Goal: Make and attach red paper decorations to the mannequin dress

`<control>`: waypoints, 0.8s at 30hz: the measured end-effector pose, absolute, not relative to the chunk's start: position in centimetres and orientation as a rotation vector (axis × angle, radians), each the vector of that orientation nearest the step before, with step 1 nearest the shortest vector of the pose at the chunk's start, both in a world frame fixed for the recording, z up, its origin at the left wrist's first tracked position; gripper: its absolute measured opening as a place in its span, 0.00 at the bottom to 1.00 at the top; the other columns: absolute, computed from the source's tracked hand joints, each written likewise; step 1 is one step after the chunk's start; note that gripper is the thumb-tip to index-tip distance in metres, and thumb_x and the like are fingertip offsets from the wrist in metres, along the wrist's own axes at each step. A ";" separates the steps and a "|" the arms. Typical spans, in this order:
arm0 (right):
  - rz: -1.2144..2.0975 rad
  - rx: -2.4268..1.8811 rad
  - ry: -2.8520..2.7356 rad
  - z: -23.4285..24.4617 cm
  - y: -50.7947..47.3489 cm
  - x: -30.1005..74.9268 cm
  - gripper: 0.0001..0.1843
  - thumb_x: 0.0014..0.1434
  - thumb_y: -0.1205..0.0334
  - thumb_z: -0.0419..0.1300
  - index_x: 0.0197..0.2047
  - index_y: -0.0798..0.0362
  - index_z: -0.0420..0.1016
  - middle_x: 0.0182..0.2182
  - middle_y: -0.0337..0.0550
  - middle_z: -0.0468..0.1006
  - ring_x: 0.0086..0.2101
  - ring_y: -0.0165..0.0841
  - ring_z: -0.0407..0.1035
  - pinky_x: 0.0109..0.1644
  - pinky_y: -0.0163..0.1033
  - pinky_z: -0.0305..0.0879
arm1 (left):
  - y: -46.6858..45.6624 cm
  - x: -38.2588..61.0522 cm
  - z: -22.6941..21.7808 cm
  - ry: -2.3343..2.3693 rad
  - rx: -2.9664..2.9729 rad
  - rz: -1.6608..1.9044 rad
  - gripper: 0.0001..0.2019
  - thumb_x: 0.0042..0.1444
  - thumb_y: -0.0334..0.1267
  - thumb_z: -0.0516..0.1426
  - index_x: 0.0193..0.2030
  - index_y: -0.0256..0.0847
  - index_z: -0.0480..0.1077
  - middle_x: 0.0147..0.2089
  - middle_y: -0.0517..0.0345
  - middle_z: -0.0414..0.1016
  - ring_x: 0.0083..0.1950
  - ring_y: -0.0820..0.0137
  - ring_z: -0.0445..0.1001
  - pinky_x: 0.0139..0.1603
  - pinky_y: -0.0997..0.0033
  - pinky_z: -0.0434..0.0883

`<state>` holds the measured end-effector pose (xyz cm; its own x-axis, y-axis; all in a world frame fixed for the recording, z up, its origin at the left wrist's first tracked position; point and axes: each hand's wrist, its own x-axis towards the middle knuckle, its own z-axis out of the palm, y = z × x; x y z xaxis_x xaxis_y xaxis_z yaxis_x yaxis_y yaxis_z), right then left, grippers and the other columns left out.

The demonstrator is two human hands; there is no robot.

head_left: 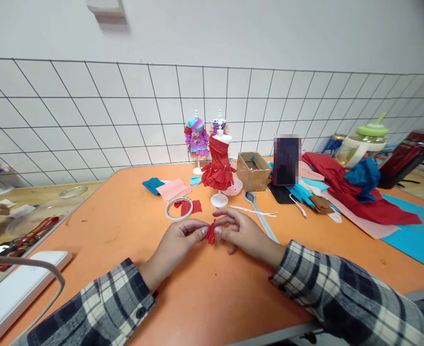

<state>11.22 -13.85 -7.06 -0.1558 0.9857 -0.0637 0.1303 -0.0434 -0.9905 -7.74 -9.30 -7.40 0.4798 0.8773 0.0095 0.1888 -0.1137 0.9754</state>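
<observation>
Red gathered piece (211, 234) is pinched by left hand (175, 243) and right hand (248, 234). Its long axis is held near-upright between them

The left hand (177, 238) and right hand (243, 233) nearly meet at the fingertips. The left thumb and forefinger pinch together; the right thumb sits close to its fingertips, the other fingers loosely bent. Both plaid-sleeved forearms (345, 290) angle inward, wrists (150, 275) bare.

Bright, soft light; stretched edges
</observation>
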 end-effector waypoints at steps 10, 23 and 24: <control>1.466 -1.333 -1.305 -7.0 -13.4 11.1 0.10 0.53 0.60 0.63 0.38 0.55 0.73 0.27 0.40 0.74 0.29 0.28 0.69 0.23 0.28 0.68 | -9.1 -7.9 -7.9 0.958 1.678 0.819 0.11 0.56 0.45 0.59 0.37 0.40 0.77 0.39 0.55 0.81 0.42 0.64 0.76 0.48 0.66 0.70; 1.330 -1.375 -1.429 -7.6 -12.7 12.1 0.09 0.54 0.59 0.61 0.36 0.55 0.74 0.20 0.34 0.69 0.20 0.25 0.65 0.21 0.30 0.64 | -9.5 -7.8 -7.8 0.855 1.496 0.700 0.12 0.52 0.47 0.63 0.35 0.39 0.75 0.34 0.59 0.76 0.37 0.69 0.71 0.41 0.71 0.66; 1.301 -1.369 -1.436 -7.6 -12.7 12.3 0.09 0.54 0.59 0.60 0.36 0.55 0.74 0.21 0.34 0.70 0.20 0.25 0.64 0.21 0.30 0.64 | -9.4 -7.8 -7.9 0.831 1.473 0.683 0.12 0.52 0.47 0.63 0.35 0.40 0.76 0.34 0.60 0.76 0.37 0.70 0.71 0.41 0.72 0.66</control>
<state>12.25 -12.67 -7.58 -0.1464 0.9815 -0.1230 0.2188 -0.0891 -0.9717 -7.82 -9.45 -7.95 0.5655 0.8224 -0.0629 0.0976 0.0090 0.9952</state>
